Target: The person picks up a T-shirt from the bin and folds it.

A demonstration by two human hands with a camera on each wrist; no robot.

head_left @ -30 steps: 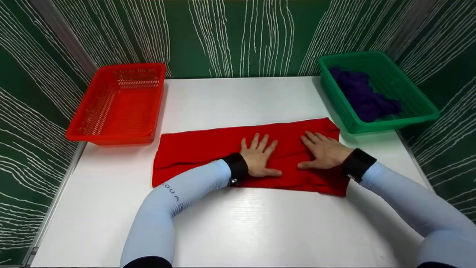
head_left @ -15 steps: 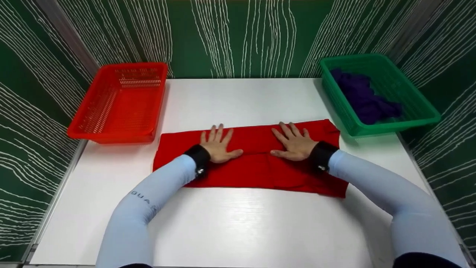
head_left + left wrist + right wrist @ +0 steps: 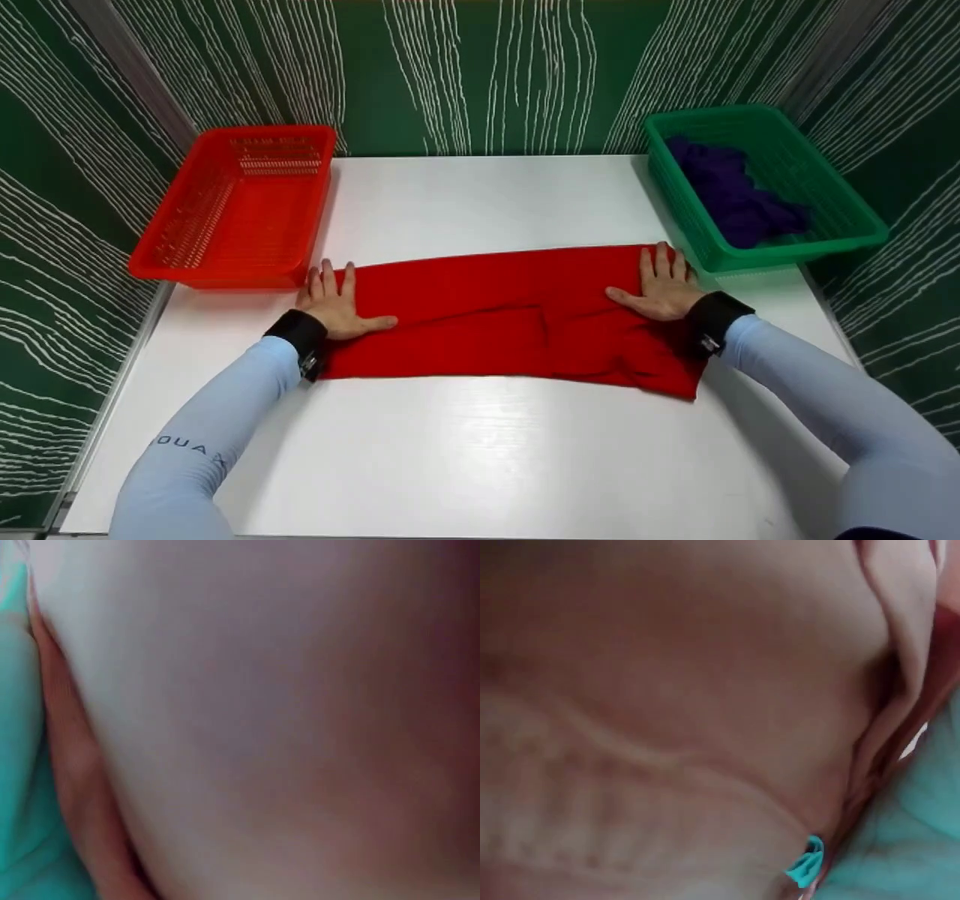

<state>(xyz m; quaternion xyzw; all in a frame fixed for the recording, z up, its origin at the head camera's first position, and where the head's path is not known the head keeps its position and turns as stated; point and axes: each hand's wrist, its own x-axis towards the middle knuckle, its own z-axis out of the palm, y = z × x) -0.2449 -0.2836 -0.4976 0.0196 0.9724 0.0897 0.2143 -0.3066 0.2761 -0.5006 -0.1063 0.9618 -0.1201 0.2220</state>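
Observation:
A folded red cloth (image 3: 480,322) lies as a long strip across the white table, with creases around its middle and right part. My left hand (image 3: 335,309) rests on its left end with fingers spread and thumb pointing right. On the right end, my right hand (image 3: 664,292) lies with fingers extended away from me and thumb out to the left. Both wrist views are mostly filled by the blurred skin of the left palm (image 3: 247,720) and right palm (image 3: 675,690). A fabric surface (image 3: 907,840) looks teal at the edge of the right wrist view.
A red plastic basket (image 3: 259,217) stands at the back left, close to my left fingertips. At the back right, a green basket (image 3: 832,195) holds a crumpled purple cloth (image 3: 739,195). Green walls with white lines enclose the white table (image 3: 495,457).
My left hand has slid leftward from the cloth's middle to its left end. The right hand moved inward, then back out to the right end. Creases near the middle look shifted.

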